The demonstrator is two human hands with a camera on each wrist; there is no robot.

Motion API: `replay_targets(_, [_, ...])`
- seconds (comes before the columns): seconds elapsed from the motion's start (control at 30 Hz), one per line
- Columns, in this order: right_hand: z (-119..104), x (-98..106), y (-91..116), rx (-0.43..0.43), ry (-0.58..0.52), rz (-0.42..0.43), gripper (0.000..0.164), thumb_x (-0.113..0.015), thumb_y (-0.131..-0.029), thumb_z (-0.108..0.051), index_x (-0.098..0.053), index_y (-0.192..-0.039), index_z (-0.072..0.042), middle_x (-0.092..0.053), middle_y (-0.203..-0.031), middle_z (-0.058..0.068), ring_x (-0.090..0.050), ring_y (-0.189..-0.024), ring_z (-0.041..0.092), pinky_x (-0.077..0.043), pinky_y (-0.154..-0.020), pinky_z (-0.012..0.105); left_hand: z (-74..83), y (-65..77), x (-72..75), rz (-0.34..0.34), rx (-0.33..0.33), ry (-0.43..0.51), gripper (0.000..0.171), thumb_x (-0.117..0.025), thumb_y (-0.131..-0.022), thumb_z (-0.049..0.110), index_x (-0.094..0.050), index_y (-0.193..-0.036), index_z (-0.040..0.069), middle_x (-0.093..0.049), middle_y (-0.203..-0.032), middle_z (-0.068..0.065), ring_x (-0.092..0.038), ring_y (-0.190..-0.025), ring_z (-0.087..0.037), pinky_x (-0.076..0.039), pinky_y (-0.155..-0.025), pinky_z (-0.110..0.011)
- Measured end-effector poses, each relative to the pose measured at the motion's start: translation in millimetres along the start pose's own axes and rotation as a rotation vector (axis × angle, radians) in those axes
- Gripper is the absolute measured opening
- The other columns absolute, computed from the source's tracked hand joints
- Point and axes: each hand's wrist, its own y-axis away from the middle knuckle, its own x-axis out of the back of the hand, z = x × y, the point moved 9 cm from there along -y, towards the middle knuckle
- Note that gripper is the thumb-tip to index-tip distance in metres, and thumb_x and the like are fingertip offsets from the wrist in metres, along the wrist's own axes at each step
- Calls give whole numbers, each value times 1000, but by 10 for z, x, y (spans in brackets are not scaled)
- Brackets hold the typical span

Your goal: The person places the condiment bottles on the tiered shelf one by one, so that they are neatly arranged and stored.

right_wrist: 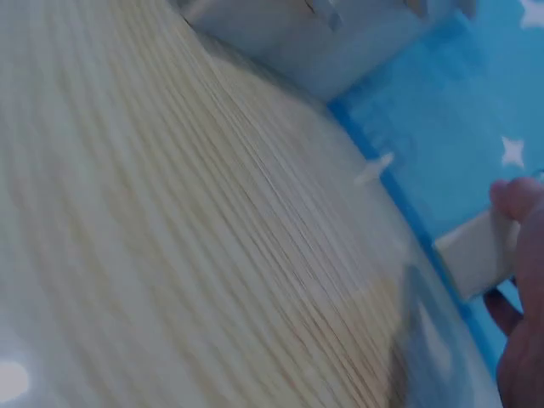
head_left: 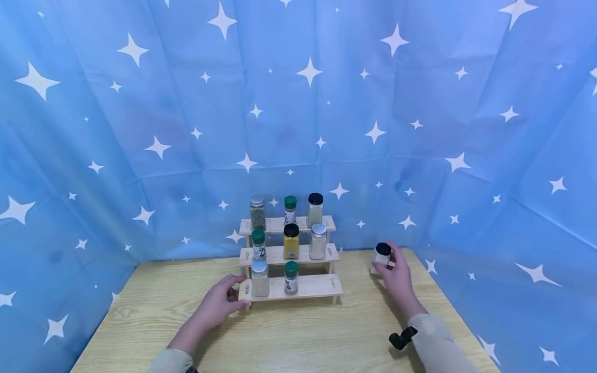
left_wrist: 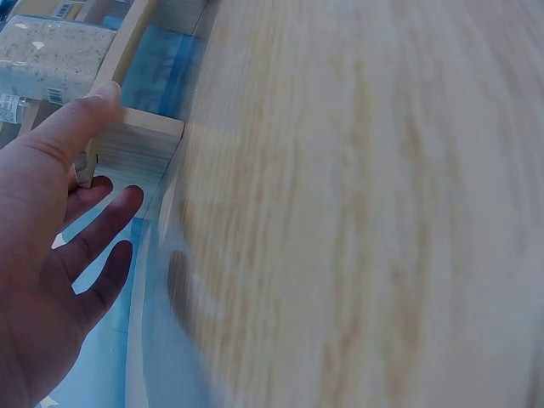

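Note:
A three-tier wooden spice rack [head_left: 317, 286] stands at the middle of the table's far side, with several spice jars on its steps. My left hand [head_left: 218, 304] grips the left end of the lowest step, thumb at the front edge; its other fingers are spread in the left wrist view. Closest to that hand is a silver-lidded jar [head_left: 260, 282], and a green-lidded jar [head_left: 291, 280] shares the step. Off to the right, my right hand [head_left: 398, 277] holds a black-lidded spice jar [head_left: 379, 260] upright between thumb and fingers. The right wrist view shows that jar's base [right_wrist: 476, 255] blurred.
The middle step carries a green-lidded jar [head_left: 258, 246], a yellow-filled jar [head_left: 291, 243] and a silver-lidded jar [head_left: 318, 242]. Three more jars stand on the top step [head_left: 276, 224]. A blue star-patterned curtain [head_left: 280, 140] hangs behind the wooden table [head_left: 298, 336] and along its sides.

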Motion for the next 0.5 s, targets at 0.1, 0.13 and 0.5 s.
replay_targets(0.1, [-121, -78, 86, 9, 4, -4, 76, -81, -102, -6, -41, -167, -16, -56, -143, 20, -54, -125, 30, -52, -90, 12, -12, 3, -10, -2, -8, -2, 69, -98, -87, 24, -67, -148, 16, -68, -129, 4, -65, -95, -11, -59, -79, -30])
replay_targets(0.13, [-169, -100, 116, 15, 6, -2, 75, -81, -102, -6, -42, -165, -16, -57, -142, 19, -54, -124, 28, -51, -91, 12, -14, 5, -12, -2, -9, -2, 69, -98, -87, 25, -67, -148, 16, -68, -130, 4, -65, -95, -11, -59, -79, -30])
replay_targets(0.5, [-767, -324, 382, 114, -53, -11, 74, -88, -95, -3, -50, -157, -13, -65, -138, 15, -59, -115, 19, -56, -92, 20, -1, -4, 2, -5, -5, 7, 70, -97, -87, 23, -67, -149, 15, -68, -132, 3, -66, -96, -11, -59, -79, -30])
